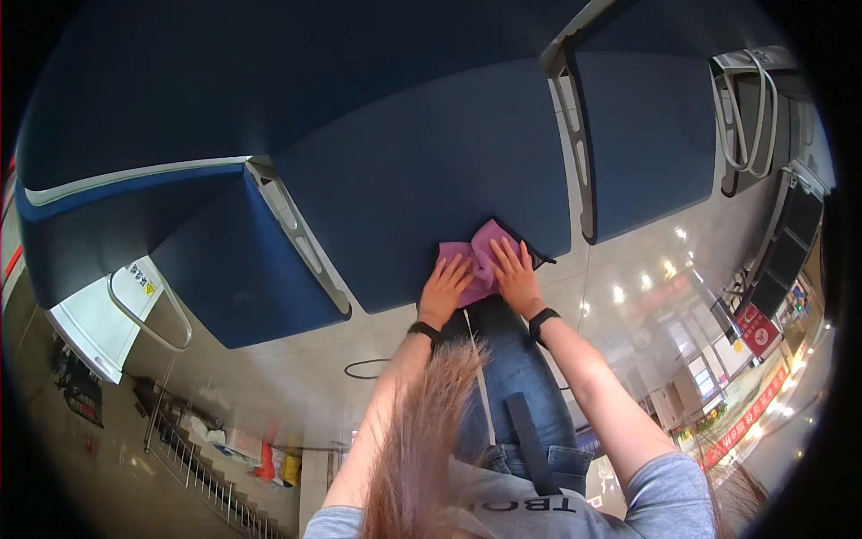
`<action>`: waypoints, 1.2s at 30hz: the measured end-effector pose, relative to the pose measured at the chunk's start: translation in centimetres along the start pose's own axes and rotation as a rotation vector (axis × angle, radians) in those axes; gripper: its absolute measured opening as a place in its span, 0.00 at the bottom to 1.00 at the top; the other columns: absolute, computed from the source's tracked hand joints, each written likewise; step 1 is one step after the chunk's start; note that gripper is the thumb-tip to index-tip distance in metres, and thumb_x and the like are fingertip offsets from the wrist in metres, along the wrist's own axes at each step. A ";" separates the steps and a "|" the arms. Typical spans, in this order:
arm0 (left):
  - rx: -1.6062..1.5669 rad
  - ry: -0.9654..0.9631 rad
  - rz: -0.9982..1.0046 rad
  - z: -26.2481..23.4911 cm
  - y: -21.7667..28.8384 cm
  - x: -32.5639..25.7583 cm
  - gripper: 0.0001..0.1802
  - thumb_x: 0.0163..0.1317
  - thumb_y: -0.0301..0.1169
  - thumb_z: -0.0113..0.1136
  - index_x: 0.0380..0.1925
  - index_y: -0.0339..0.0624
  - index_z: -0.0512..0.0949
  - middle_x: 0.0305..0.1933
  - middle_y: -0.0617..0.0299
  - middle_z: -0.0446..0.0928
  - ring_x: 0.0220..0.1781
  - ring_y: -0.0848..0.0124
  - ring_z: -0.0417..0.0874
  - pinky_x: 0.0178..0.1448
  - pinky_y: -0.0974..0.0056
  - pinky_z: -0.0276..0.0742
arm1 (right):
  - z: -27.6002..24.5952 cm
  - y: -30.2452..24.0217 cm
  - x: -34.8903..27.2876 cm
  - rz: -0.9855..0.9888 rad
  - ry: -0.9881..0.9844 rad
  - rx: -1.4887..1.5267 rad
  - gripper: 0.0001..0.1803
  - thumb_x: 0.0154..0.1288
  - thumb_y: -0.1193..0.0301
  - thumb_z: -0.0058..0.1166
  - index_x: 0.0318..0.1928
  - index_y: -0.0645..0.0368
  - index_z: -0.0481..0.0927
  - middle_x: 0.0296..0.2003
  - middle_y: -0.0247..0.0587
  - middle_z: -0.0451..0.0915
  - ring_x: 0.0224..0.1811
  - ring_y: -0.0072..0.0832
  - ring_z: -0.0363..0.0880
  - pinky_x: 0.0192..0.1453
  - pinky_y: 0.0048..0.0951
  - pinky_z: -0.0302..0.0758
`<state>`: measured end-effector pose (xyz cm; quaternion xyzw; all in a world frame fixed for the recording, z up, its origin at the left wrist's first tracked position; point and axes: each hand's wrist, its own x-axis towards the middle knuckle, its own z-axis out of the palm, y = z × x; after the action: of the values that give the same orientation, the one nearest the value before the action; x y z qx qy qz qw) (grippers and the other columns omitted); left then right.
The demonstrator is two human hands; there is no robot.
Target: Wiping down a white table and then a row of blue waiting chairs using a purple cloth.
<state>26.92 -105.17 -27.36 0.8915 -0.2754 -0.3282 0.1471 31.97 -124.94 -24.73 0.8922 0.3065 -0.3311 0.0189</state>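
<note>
A crumpled pink-purple cloth (482, 244) lies at the front edge of the middle dark blue seat (404, 171). My left hand (447, 287) rests on the cloth's left part, its fingers stretched and slightly parted. On the right part, my right hand (515, 274) lies flat with its fingers spread. Neither hand visibly grips the cloth; both press on it from above. A dark strip shows along the cloth's right side.
Grey armrests (567, 135) divide the row, with another blue seat (642, 144) to the right and one to the left (233, 260). A metal loop (171, 319) stands at the left end. Glossy floor and a staircase (211, 490) lie behind.
</note>
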 end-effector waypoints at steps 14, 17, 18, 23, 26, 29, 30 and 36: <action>-0.112 0.506 -0.440 -13.3 -11.5 12.5 0.39 0.55 0.42 0.59 0.66 0.45 0.58 0.71 0.46 0.51 0.72 0.47 0.49 0.72 0.47 0.44 | -12.0 11.8 19.9 0.144 0.454 0.046 0.38 0.58 0.55 0.55 0.68 0.42 0.57 0.68 0.46 0.54 0.71 0.42 0.50 0.71 0.46 0.51; -0.079 0.503 -0.490 -14.7 -11.6 14.8 0.40 0.53 0.41 0.61 0.65 0.45 0.57 0.70 0.45 0.52 0.71 0.44 0.50 0.71 0.45 0.47 | -12.9 13.0 20.8 0.189 0.380 0.047 0.35 0.60 0.55 0.53 0.67 0.34 0.57 0.68 0.41 0.54 0.71 0.39 0.51 0.69 0.47 0.53; -0.040 0.488 -0.501 -14.9 -11.3 15.0 0.40 0.52 0.40 0.62 0.65 0.44 0.58 0.69 0.45 0.53 0.71 0.44 0.51 0.70 0.44 0.49 | -12.3 13.5 20.7 0.141 0.477 0.097 0.32 0.62 0.55 0.51 0.67 0.32 0.58 0.69 0.39 0.54 0.71 0.38 0.51 0.69 0.47 0.54; 0.122 0.536 -0.466 -12.4 -8.7 15.1 0.32 0.54 0.36 0.59 0.60 0.46 0.65 0.64 0.46 0.61 0.66 0.47 0.59 0.63 0.47 0.61 | -8.6 12.5 16.2 0.339 0.538 0.191 0.29 0.65 0.60 0.48 0.66 0.37 0.60 0.68 0.42 0.56 0.70 0.41 0.53 0.69 0.47 0.54; 0.110 0.428 -0.383 -10.7 -5.0 13.6 0.19 0.57 0.32 0.51 0.50 0.49 0.72 0.52 0.52 0.70 0.56 0.54 0.68 0.52 0.54 0.68 | -6.5 10.4 11.8 0.415 0.478 0.237 0.25 0.66 0.66 0.46 0.64 0.44 0.64 0.66 0.44 0.58 0.69 0.43 0.54 0.68 0.49 0.55; 0.043 0.356 -0.331 -8.6 -1.7 10.1 0.15 0.56 0.31 0.50 0.45 0.51 0.73 0.45 0.56 0.71 0.52 0.58 0.70 0.47 0.57 0.69 | -4.8 7.3 7.0 0.408 0.416 0.271 0.22 0.63 0.69 0.48 0.59 0.49 0.69 0.63 0.45 0.62 0.69 0.44 0.55 0.68 0.49 0.55; 0.025 0.337 -0.306 -7.7 -0.8 8.9 0.15 0.55 0.31 0.50 0.44 0.51 0.74 0.45 0.57 0.71 0.51 0.58 0.70 0.47 0.57 0.69 | -3.9 6.7 5.3 0.377 0.382 0.206 0.20 0.61 0.70 0.49 0.55 0.51 0.71 0.60 0.45 0.65 0.66 0.43 0.58 0.67 0.48 0.57; -0.204 0.135 -0.476 -4.4 0.1 1.3 0.14 0.49 0.28 0.57 0.39 0.49 0.73 0.43 0.57 0.70 0.48 0.58 0.70 0.47 0.55 0.69 | -3.7 2.2 2.7 0.169 0.087 0.345 0.13 0.54 0.72 0.52 0.41 0.58 0.73 0.44 0.45 0.71 0.53 0.41 0.68 0.61 0.43 0.64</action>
<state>30.60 -105.69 -24.73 0.9317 -0.0129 -0.3192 0.1727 36.95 -124.43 -23.87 0.9184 0.1696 -0.3370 -0.1195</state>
